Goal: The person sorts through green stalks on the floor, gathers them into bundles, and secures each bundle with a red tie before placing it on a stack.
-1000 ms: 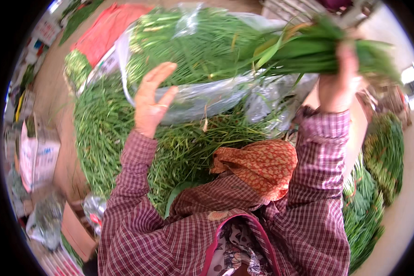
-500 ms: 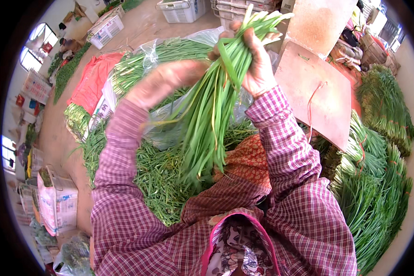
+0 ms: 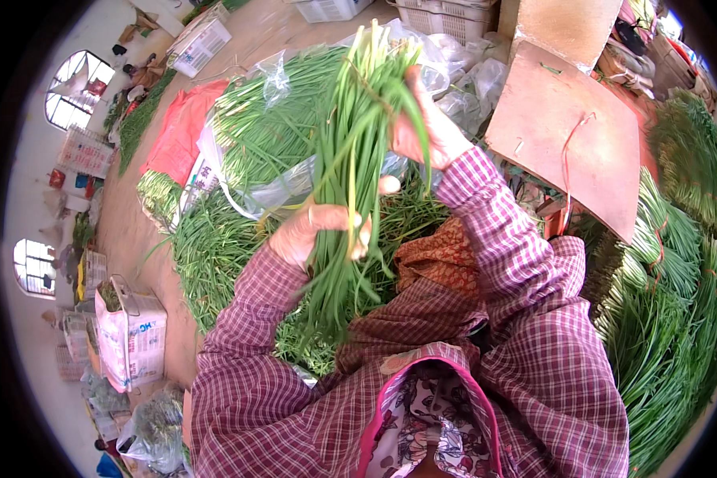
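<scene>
An upright bunch of garlic chives, pale stems at the top and long green leaves hanging down, is held before me. My right hand grips it from the right side, below the stem ends; part of its fingers is behind the leaves. Lower down, my left hand curls its fingers round the hanging leaves, the thumb showing on the right. A yellowish leaf runs down the front of the bunch to the left fingers. Under the bunch lies a heap of loose green leaves.
Behind the bunch, more chives lie on clear plastic sheeting, beside a red cloth. At right stand a tilted pinkish board and tied chive bundles. White crates and a white box stand on the floor.
The bunch has come down and left, turning more upright. My left hand, blurred near its upper part before, has moved down and closed round the leaves. My right hand keeps its hold, slightly lower.
</scene>
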`<state>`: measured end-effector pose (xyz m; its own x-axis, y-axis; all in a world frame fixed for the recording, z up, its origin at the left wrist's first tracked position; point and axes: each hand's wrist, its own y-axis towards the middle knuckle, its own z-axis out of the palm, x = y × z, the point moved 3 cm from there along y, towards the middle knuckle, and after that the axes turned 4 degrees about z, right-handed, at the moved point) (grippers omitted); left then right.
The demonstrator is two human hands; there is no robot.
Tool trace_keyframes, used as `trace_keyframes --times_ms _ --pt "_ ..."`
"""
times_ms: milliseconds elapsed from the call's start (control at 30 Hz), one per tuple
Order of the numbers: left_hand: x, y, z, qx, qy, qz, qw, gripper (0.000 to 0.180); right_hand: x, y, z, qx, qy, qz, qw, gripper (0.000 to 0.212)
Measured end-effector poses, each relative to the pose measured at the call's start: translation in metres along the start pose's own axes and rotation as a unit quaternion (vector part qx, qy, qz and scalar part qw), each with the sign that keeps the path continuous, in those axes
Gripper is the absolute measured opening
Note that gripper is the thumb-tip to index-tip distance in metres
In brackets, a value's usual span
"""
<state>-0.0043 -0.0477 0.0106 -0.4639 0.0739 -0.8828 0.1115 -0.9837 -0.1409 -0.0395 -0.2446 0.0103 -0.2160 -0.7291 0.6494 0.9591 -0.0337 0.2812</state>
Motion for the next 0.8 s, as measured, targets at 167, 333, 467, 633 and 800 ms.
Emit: trace_keyframes --times_ms 167,333,467,633,800 --pt "-0.017 -0.009 -0.014 -0.131 0.104 0.043 0.985 0.056 -0.002 -0.018 -0.004 -0.071 -0.122 0.075 0.987 0.110" --pt "-0.011 -0.014 -0.028 -0.163 0.180 0.097 0.965 0.048 0.003 -0.013 0.047 -0.104 -0.406 0.135 0.898 0.105" --pt "-0.010 -0.015 -0.031 -0.158 0.160 0.068 0.972 0.049 -0.015 -0.009 0.029 -0.141 -0.504 -0.052 0.850 0.068" --pt "-0.024 -0.031 -0.045 -0.136 0.165 0.023 0.977 0.055 0.010 -0.025 0.004 -0.131 -0.501 0.120 0.847 0.032" --pt "-0.019 -0.037 -0.067 -0.138 0.226 0.011 0.964 0.064 0.046 -0.040 -0.022 -0.181 -0.202 0.111 0.956 0.023"
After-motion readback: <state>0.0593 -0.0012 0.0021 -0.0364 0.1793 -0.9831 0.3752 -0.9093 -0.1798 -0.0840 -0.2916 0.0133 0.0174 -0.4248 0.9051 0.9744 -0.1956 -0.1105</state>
